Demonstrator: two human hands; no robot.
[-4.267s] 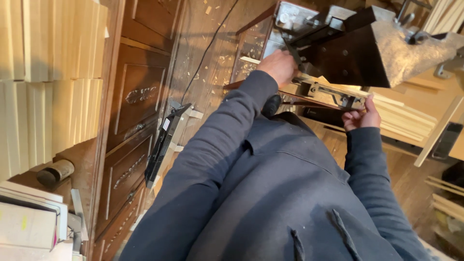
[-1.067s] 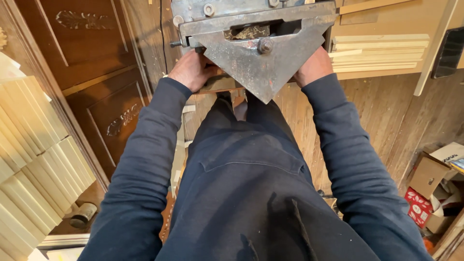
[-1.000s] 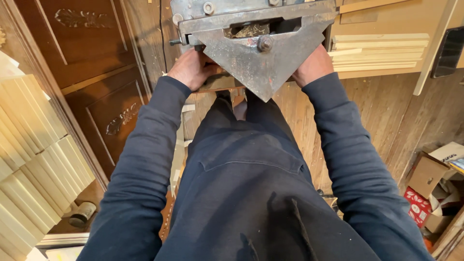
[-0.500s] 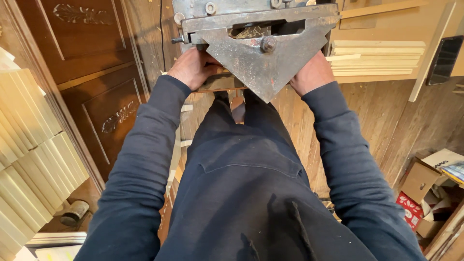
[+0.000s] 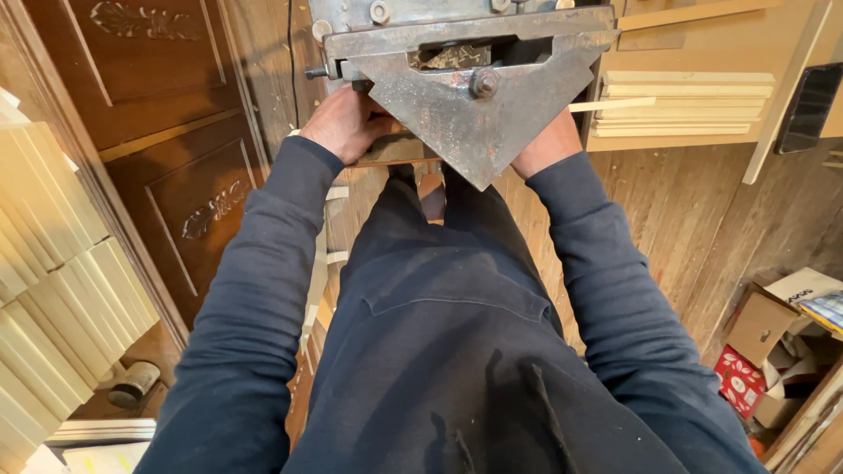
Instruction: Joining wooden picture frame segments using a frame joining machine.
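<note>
A grey metal machine with a downward-pointing triangular plate [image 5: 474, 105] and a large bolt fills the top centre. My left hand [image 5: 347, 123] is tucked under its left side, with the fingers curled around a wooden piece [image 5: 386, 156] that lies below the plate. My right hand [image 5: 549, 145] reaches under the plate's right edge. Only its wrist and heel show, since the fingers are hidden behind the metal. Both arms are in dark blue sleeves.
A carved dark wooden door panel [image 5: 176, 158] stands at left, beside stacks of pale wooden slats [image 5: 53, 263]. More slats [image 5: 685, 101] lie on a shelf at right. Cardboard boxes [image 5: 773, 333] sit on the plank floor at lower right, and a small tin [image 5: 132, 384] at lower left.
Four seconds ago my hands were spread on the machine, seen at a slant. Now both are tucked under the triangular plate. Over the last second they have barely moved.
</note>
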